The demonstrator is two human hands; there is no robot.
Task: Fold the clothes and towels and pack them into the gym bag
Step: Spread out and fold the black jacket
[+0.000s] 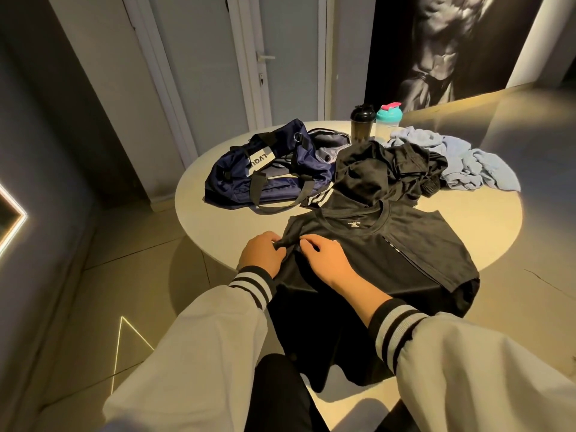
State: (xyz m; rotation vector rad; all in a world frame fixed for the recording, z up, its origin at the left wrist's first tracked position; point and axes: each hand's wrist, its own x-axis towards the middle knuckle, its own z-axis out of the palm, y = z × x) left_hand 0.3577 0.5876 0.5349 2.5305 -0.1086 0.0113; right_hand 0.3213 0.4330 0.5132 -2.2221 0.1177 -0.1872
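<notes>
A black T-shirt (405, 260) lies spread on the near part of the round white table (486, 232), its hem hanging over the near edge. My left hand (260, 255) pinches the bunched left sleeve of the shirt. My right hand (324, 260) rests on the shirt just right of that bunch, fingertips curled at the fabric. Behind the shirt lies a heap of black clothes (386, 173). The navy gym bag (265, 173) lies open at the back left. A light blue towel (467, 160) is crumpled at the back right.
Two shaker bottles stand at the table's far edge, a dark one (362, 124) and a teal one with a pink cap (387, 118). Behind the table are a white door (274, 57) and a large dark wall poster (442, 45). Tiled floor surrounds the table.
</notes>
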